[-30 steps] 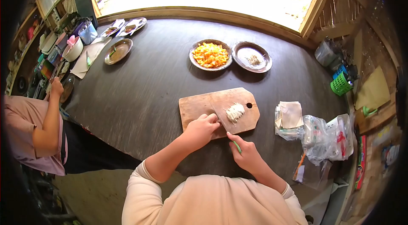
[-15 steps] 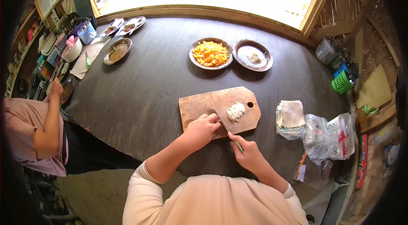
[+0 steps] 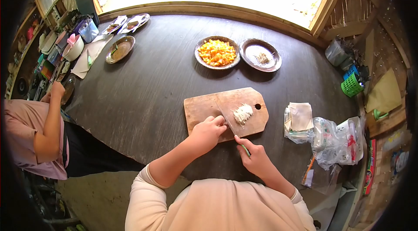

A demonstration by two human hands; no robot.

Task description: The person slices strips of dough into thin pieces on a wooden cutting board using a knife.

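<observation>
A wooden cutting board (image 3: 201, 110) lies on the dark table in front of me. My right hand (image 3: 256, 157) is closed round the green handle of a knife (image 3: 230, 125), whose blade lies across the board and points away from me. Just left of the blade, my left hand (image 3: 210, 131) rests on the board with its fingers curled together; what they pinch is hidden. A small heap of thin, pale shreds (image 3: 242, 113) sits right of the blade, near the board's round hole.
Beyond the board stand a bowl of orange diced food (image 3: 217, 52) and a plate (image 3: 270, 63) with some shreds. Paper sheets (image 3: 300, 117) and plastic bags (image 3: 328, 141) lie at the right. Another person (image 3: 37, 137) stands at the left, near a brown plate (image 3: 120, 49).
Both hands and the knife keep nearly the same place on the board. The view has shifted slightly. At the left, the other person's hands have moved a little.
</observation>
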